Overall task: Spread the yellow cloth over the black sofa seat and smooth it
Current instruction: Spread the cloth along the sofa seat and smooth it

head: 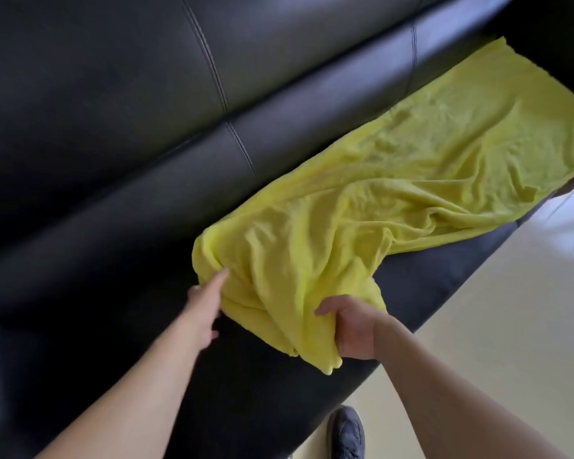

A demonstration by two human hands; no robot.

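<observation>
Abt halfway: yellow cloth (428,167) lies along black sofa seat (421,286) but rumpled, my right hand (352,329) gripping its near end, left hand (203,309) w/ forefinger out touching it, rest of fingers hidden; smoothing left.

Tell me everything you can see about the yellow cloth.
The yellow cloth is soft, terry-like fabric, lying lengthwise along the black sofa seat, wrinkled and bunched at its near end. The right hand grips that bunched end; the left hand touches its near left edge with a straight finger.
</observation>
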